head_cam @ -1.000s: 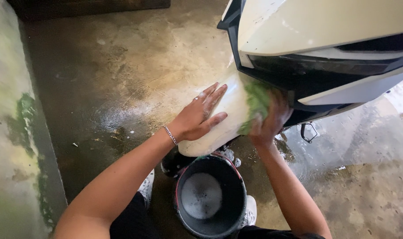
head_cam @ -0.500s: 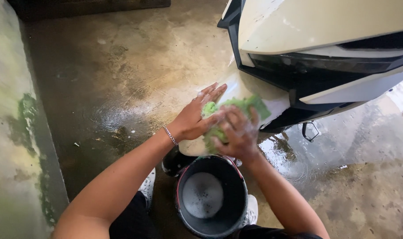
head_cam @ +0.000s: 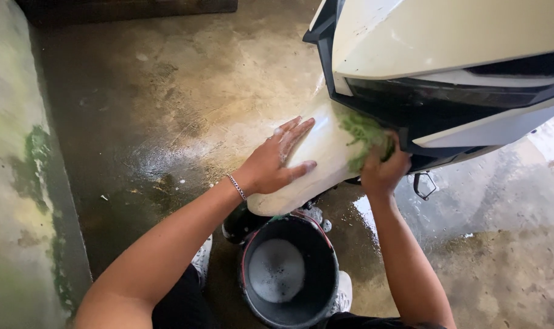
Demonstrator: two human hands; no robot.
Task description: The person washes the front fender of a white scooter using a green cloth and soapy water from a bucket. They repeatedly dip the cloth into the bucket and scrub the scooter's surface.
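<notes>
Front mudguard (head_cam: 316, 161) of a scooter: cream-white, smooth, glossy plastic, curved like a long shell that narrows to a rounded tip low down, near the bucket. Surface looks wet w/ a soapy sheen. It sits mid-frame, under the scooter's nose panel (head_cam: 447, 42), which is the same cream colour, hard-edged and angular, w/ black trim and a dark headlight strip below it.

Left hand (head_cam: 274, 164) lies flat on the mudguard's left flank, fingers spread and straight, palm pressed on; open grip, holding nothing. Thin silver chain bracelet (head_cam: 235, 187) at the wrist.

Right hand (head_cam: 383, 170) is at the mudguard's upper right, just under the black trim, closed around a green sponge (head_cam: 365, 135). Sponge is shaggy, fibrous, prob. a microfibre noodle type, though it's partly hidden by the fingers. It touches the mudguard.

Below the hands, a black round bucket (head_cam: 289, 271), plastic, thin red line at the rim, w/ pale foamy water at the bottom. Tyre (head_cam: 243, 222) shows dark beside it, under the mudguard tip.

Floor (head_cam: 167, 109) is rough concrete, stained brown-grey, wet in patches w/ glare. At left a raised concrete ledge (head_cam: 15, 183), pale, mottled w/ green algae.
</notes>
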